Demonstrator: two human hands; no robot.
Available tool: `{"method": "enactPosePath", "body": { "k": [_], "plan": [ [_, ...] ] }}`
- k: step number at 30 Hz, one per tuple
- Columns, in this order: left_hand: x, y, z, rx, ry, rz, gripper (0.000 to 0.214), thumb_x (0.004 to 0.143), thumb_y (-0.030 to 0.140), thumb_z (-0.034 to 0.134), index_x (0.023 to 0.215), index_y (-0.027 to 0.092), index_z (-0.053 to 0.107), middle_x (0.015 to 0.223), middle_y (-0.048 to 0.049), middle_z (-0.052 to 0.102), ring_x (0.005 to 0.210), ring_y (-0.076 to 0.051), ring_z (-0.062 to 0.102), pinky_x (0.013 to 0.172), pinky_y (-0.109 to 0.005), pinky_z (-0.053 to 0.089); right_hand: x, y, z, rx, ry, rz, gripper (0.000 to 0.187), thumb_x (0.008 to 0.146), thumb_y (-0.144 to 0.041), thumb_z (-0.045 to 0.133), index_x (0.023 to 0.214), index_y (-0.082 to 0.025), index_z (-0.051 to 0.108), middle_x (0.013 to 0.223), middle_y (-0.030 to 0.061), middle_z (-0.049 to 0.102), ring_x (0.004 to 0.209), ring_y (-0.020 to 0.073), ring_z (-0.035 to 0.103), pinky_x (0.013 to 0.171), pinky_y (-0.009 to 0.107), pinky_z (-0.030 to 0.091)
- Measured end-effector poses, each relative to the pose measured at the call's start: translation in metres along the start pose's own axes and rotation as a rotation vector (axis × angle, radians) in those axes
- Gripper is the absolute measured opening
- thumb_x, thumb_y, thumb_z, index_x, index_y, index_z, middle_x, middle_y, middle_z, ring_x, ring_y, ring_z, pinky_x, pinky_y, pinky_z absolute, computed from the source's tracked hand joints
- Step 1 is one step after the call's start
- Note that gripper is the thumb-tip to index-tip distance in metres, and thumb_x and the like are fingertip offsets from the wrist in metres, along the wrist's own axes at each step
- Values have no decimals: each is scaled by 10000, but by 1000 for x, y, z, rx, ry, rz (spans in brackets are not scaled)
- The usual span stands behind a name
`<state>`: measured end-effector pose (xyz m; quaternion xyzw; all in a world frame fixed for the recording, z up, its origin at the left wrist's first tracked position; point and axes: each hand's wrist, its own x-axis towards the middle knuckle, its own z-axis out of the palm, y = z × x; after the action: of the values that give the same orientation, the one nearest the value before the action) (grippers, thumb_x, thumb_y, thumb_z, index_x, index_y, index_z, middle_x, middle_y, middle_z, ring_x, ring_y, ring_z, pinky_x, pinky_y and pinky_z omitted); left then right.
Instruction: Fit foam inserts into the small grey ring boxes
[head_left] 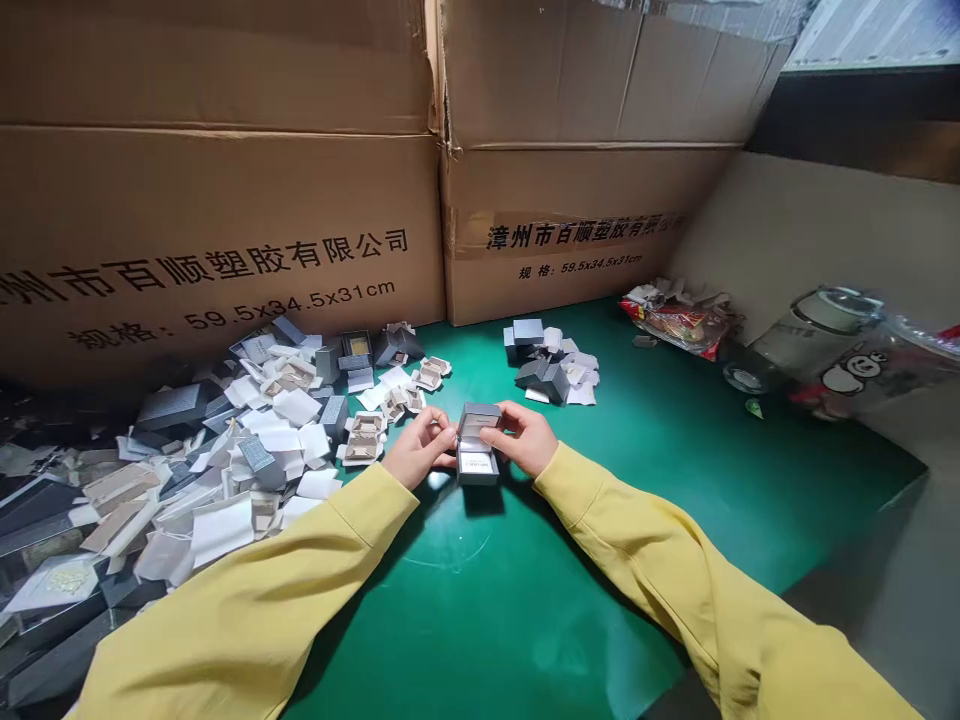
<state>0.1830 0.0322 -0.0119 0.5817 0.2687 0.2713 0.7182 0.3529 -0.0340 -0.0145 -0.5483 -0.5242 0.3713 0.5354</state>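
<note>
the small grey box (478,479) is open between the hands, over the green table (420,640). the right hand (527,437) is half-curled, thumb and fingers on its lid; the left hand's (421,447) fingers are bunched at its left edge, whether gripping i can't tell. uneven thumb pressure could skew the lid or the printed white card (478,463) inside. near the heap (277,440), another open box (355,362) shows yellowish lining; the big cartons' (225,200) insides are hidden.
</note>
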Motion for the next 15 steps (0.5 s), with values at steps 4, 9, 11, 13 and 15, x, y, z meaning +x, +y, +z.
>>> {"method": "enactPosePath", "body": {
  "k": [4,9,11,13,15],
  "plan": [
    [-4,-1,2,-163,-153,-159,426,664,440,688,824,199,374,719,33,554,631,-109,592,582,-276,532,-3,-2,6,130,16,0,301,624,-357,677,859,-201,570,777,4,619,718,150,571,697,299,484],
    [-5,-7,2,-178,-194,-117,451,642,411,720,895,208,406,812,8,558,675,-126,596,583,-281,526,-4,-4,8,178,35,-39,346,616,-334,681,919,-203,579,858,13,611,721,128,558,695,277,476],
    [-5,-8,2,-133,-159,-40,521,636,408,724,1020,238,416,896,-8,553,720,-141,596,590,-291,526,-5,-4,9,119,116,-29,339,626,-333,666,927,-207,575,861,5,592,634,97,511,607,246,454],
    [-5,-9,2,-39,-125,82,635,645,390,721,1173,268,391,1014,-47,539,841,-177,590,665,-321,528,-6,-4,9,7,217,-18,222,648,-328,635,818,-197,582,758,-14,557,560,80,440,535,225,406],
    [-5,-10,3,85,-81,222,638,665,342,713,1225,267,416,1115,-75,501,1005,-215,538,784,-347,509,-8,-2,9,-121,213,-27,119,654,-299,604,657,-185,571,631,-30,490,540,84,399,514,220,368]
  ]
}}
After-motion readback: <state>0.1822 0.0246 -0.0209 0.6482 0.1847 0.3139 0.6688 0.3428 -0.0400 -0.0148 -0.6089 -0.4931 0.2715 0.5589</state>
